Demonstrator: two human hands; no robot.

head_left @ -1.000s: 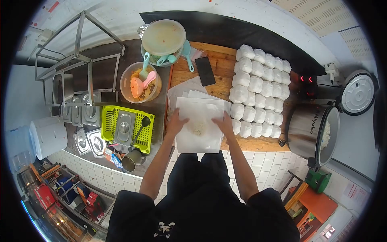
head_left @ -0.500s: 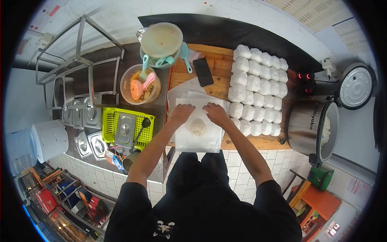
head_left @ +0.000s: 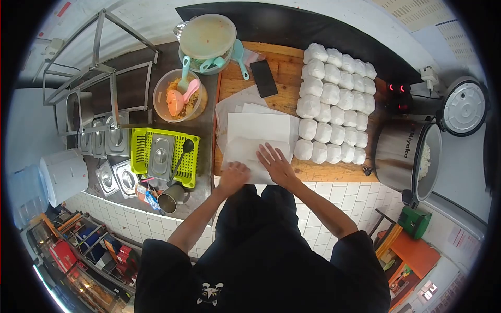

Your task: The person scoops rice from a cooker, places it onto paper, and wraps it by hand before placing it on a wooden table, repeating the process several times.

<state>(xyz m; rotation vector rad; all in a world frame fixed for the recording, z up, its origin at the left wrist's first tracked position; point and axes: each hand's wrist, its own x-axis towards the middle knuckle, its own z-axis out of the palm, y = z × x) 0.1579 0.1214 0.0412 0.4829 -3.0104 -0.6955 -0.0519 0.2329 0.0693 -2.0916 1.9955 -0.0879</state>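
Note:
A sheet of white wrapping paper (head_left: 259,147) is folded over toward my body on the stack of paper sheets (head_left: 250,123). The rice mound is hidden under the fold. My right hand (head_left: 276,165) lies flat on the folded paper with its fingers spread. At the front left of the fold, my left hand (head_left: 235,176) has its fingers curled on the paper's edge, slightly blurred. Rows of white wrapped parcels (head_left: 334,107) stand to the right of the paper.
A phone (head_left: 264,79) lies behind the paper. Left are a food tub with spoons (head_left: 200,108), a lidded tub (head_left: 207,44) and a green basket (head_left: 139,151). On the right stands a rice cooker (head_left: 395,151) holding rice. The wooden table's front edge (head_left: 339,174) is near my body.
Both hands have come from the paper's far edge toward my body, folding the sheet over the rice. My right hand has let go and flattened out. The view has shifted slightly.

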